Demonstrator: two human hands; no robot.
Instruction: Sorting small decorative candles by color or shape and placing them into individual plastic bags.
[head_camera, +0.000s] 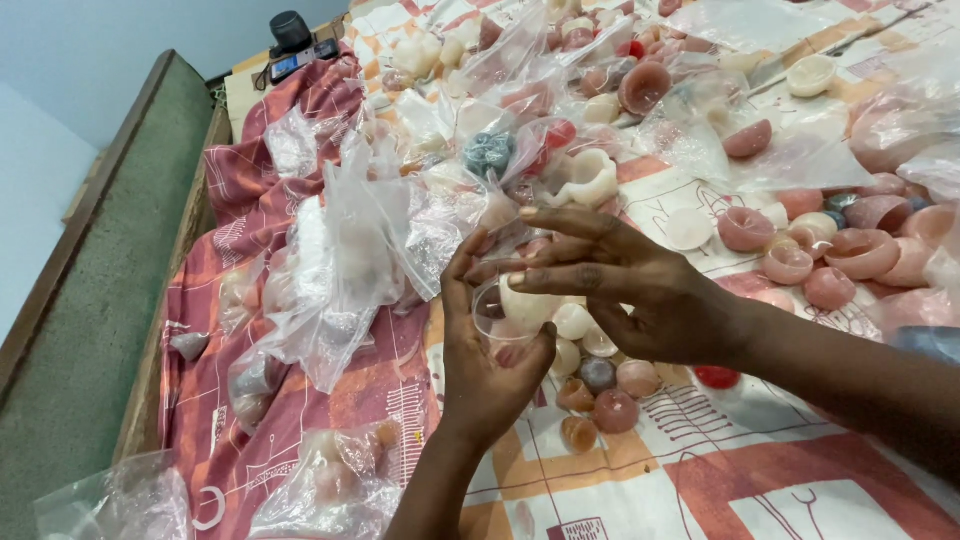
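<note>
Patterned red-and-cream cloth (330, 400) on table | left hand (490, 360) holds clear bag (500, 315) | right hand (640, 290) fingers spread, empty

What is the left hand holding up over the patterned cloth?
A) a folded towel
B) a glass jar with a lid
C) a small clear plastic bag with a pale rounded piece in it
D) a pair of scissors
C: the left hand cups a small clear plastic bag with a cream-coloured rounded piece at its mouth, while the right hand reaches across with fingers spread above it.
</note>
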